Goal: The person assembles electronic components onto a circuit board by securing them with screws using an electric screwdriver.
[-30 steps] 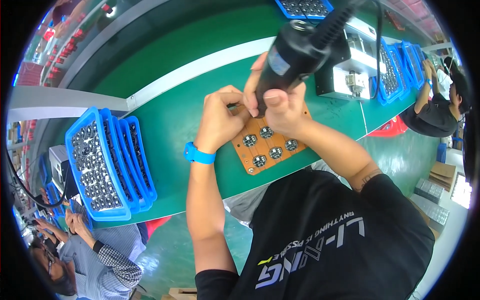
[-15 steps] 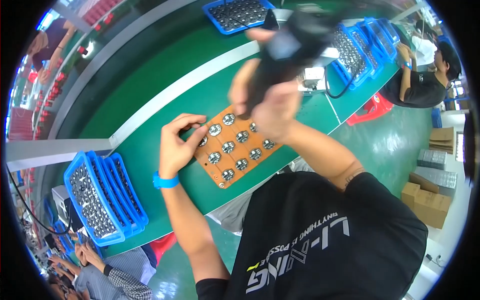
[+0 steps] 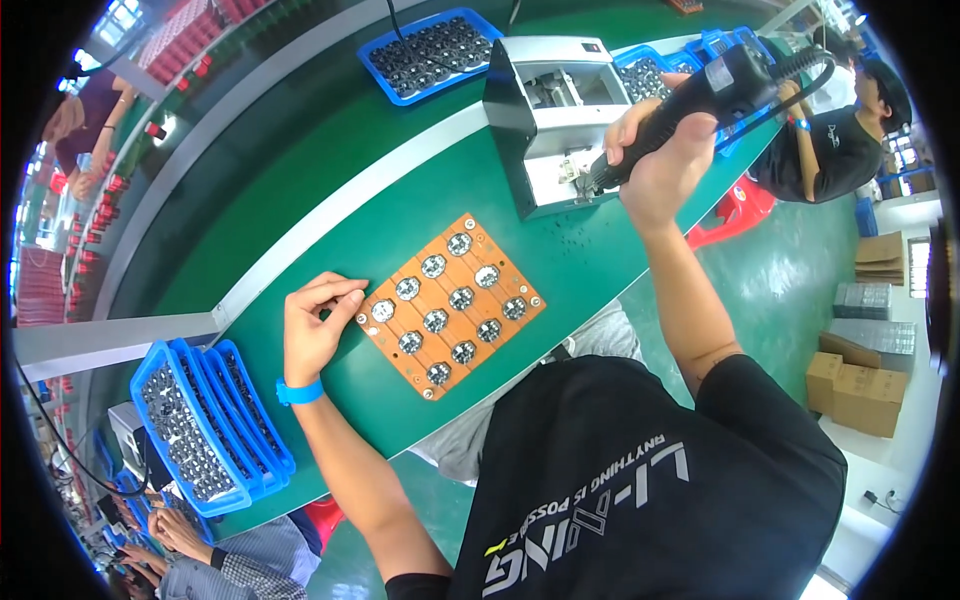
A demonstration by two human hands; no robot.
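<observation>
My right hand [image 3: 668, 165] is wrapped round a black electric screwdriver [image 3: 700, 105], whose tip points down to the left into the front opening of a grey and black screw feeder [image 3: 560, 125]. On the green bench an orange fixture board [image 3: 448, 285] lies at an angle, with several round silver-and-black circuit boards [image 3: 461, 298] set in it in rows. At its left corner my left hand [image 3: 318, 325] is closed, thumb against curled fingers, pinching the corner. A blue band [image 3: 300, 391] circles my left wrist.
Stacked blue trays [image 3: 200, 430] of small round parts stand at the left. Another blue tray [image 3: 405, 98] sits beyond the metal rail [image 3: 340, 220]. More trays lie behind the feeder, where a co-worker [image 3: 835, 150] sits near a red stool [image 3: 738, 210]. The screwdriver's cable trails right.
My right hand has carried the screwdriver from above the fixture board to the feeder, up and right. The left hand stays at the board's corner. The view has shifted somewhat.
</observation>
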